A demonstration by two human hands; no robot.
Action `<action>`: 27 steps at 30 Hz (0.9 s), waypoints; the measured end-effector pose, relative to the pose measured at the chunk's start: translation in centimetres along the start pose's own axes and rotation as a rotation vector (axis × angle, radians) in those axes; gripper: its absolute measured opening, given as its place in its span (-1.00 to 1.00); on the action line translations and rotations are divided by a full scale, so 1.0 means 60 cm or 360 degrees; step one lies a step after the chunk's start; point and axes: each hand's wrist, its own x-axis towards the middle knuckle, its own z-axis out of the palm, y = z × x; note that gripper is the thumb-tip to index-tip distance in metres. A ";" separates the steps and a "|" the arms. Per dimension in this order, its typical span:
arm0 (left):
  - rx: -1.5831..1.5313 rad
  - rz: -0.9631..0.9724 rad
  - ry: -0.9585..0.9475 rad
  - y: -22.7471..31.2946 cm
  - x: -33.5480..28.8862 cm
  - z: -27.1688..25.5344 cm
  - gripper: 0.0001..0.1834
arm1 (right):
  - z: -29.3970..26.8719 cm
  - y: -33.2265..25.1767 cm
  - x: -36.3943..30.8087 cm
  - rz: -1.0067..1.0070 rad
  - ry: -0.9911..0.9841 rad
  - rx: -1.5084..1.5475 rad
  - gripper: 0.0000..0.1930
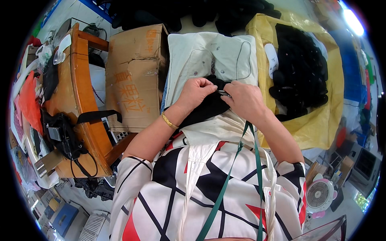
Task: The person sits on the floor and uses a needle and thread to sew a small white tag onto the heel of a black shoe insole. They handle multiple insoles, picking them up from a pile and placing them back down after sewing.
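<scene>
My left hand (196,93), with a gold bracelet (169,120) at its wrist, is closed in a pinch on a piece of black fabric (209,110) lying over my lap. Close beside it, my right hand (246,99) is closed too, its fingertips almost meeting the left ones. A thin metal glint shows between the right fingers; the fingers hide most of that small tool, so its kind is unclear. A green lanyard (230,176) runs down my front and passes under the right wrist. Beyond the hands, a white cloth (235,52) with a dark thread lies beneath the fabric.
At right stands a yellow sack (331,88) filled with black fabric pieces (299,64). A cardboard box (134,72) is left of the hands, next to a wooden chair (80,76) carrying a black bag (62,134). More black pieces (161,14) lie at the far side. A fan (319,195) stands lower right.
</scene>
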 end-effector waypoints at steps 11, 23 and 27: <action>-0.0005 0.0037 -0.0005 0.010 -0.003 0.004 -0.87 | -0.003 0.000 -0.013 0.0021 0.0001 -0.0008 -0.79; 0.0845 0.0575 -0.0282 0.042 -0.050 0.018 -0.83 | 0.000 0.035 -0.077 -0.0072 0.0254 0.0121 -0.85; 0.0659 0.0455 -0.0154 0.046 -0.072 0.022 -0.87 | 0.034 0.066 -0.059 -0.0123 0.0215 0.0039 -0.86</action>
